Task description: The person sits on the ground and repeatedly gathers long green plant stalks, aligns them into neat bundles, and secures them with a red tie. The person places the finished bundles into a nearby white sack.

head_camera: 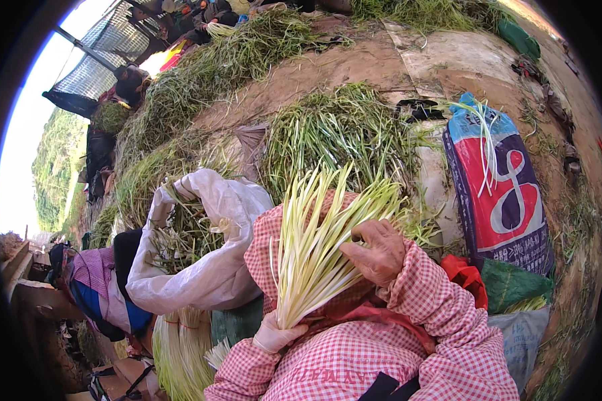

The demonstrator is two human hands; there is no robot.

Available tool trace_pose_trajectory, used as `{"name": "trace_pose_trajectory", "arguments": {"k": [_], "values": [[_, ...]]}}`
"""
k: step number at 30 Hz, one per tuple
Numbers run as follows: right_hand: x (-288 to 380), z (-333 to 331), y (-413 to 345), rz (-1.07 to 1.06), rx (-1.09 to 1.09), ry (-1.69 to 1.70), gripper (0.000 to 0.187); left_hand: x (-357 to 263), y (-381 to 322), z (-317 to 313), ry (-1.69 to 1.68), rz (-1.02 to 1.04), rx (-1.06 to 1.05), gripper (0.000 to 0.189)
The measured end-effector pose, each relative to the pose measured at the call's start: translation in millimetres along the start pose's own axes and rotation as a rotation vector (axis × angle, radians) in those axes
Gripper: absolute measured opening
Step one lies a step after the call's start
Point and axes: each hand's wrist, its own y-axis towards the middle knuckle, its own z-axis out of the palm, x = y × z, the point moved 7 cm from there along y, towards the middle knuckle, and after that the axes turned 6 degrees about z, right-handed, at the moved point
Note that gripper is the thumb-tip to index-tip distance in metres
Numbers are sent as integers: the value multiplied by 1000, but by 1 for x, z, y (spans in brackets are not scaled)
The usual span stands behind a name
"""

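Note:
My left hand (278, 332), in a pale thin glove, grips a fanned bunch of blanched chives (313, 250) at its white lower ends. The yellow-green tips spread up and away over my lap. On the right side of the bunch is my bare right hand (379, 253), its fingers bent beside the leaves. Whether a leaf sits between its thumb and forefinger is hard to tell. Under the bunch lies red-and-white checked cloth (266, 250), matching my sleeves. A heap of green leaves (341, 130) lies just beyond it.
To the left stands a white woven sack (241, 270), its mouth wide with leaf scraps inside. Tied chive bundles (185, 351) lie below it. At right are a printed plastic sack (501, 200), a red bag (464, 278) and a grey sack (524, 341). People sit beyond a long leaf heap (180, 95).

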Motion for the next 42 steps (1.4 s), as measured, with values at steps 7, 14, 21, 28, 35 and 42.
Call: {"name": "trace_pose_trajectory", "arguments": {"k": [7, 14, 21, 28, 35, 42], "values": [[8, 5, -6, 20, 39, 71, 26, 16, 0, -11, 74, -96, 55, 41], [21, 5, -3, -95, 49, 75, 22, 5, -1, -1, 13, -8, 65, 42], [8, 21, -13, 222, 39, 321, 14, 3, 2, 2, 147, 242, 64, 45], [-61, 3, -39, 1021, -241, 937, 8, 14, 5, -2, 340, 281, 86, 35], [-36, -41, -4, 375, -77, 183, 26, 3, -5, -2, 509, 351, 30, 35], [-6, 16, -15, 164, 175, 92, 18, -21, -8, 6, 559, 410, -30, 33]]}}
